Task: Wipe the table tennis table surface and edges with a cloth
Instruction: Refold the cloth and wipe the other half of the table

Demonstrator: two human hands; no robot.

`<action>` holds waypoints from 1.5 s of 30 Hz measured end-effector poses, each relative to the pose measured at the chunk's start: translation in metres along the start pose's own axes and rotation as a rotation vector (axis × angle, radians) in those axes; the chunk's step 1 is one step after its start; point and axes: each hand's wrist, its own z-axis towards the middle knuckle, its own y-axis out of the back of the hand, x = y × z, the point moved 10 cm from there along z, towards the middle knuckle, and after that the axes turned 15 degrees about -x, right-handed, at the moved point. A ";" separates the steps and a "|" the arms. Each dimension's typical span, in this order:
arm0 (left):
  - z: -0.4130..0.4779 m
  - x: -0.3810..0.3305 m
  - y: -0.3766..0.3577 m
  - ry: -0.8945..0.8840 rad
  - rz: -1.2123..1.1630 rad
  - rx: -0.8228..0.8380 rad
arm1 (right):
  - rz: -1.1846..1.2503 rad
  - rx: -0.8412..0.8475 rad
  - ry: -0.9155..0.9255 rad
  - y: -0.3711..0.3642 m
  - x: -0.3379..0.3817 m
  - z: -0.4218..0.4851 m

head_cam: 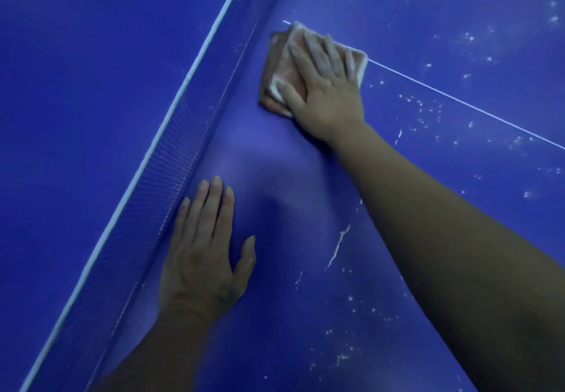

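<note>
The blue table tennis table (443, 18) fills the view. A folded pink cloth (276, 73) with a white border lies on it close to the net, over the white centre line. My right hand (324, 85) presses flat on the cloth with straight, spread fingers. My left hand (204, 251) rests flat on the bare table beside the net's foot, fingers straight, holding nothing. White specks and streaks (337, 248) dot the surface to the right of and below the cloth.
The net (189, 134), with a white top band, runs diagonally from bottom left to top centre. Beyond it lies the table's other half (91, 70). A thin white centre line (458, 101) crosses the near half to the right.
</note>
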 end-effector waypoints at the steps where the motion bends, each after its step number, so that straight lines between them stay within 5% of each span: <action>1: 0.000 -0.001 0.000 -0.001 0.004 -0.001 | 0.005 -0.018 -0.041 0.003 -0.018 0.000; 10: -0.002 0.000 -0.003 0.016 -0.029 0.016 | -0.093 -0.043 -0.288 0.052 -0.122 -0.114; 19: -0.001 0.001 -0.003 0.000 -0.027 0.003 | -0.043 0.016 -0.013 0.023 -0.075 -0.040; 26: 0.000 -0.001 -0.003 0.016 -0.020 0.028 | -0.106 -0.060 -0.404 0.062 -0.175 -0.117; 34: -0.001 -0.001 -0.002 0.011 -0.001 0.041 | -0.088 -0.087 -0.126 0.063 -0.090 -0.217; 41: -0.002 -0.001 -0.001 0.006 -0.006 0.012 | -0.125 -0.100 -0.447 0.055 -0.127 -0.161; 45: 0.000 -0.001 0.001 0.009 -0.024 0.000 | -0.072 -0.114 -0.197 0.053 -0.045 -0.214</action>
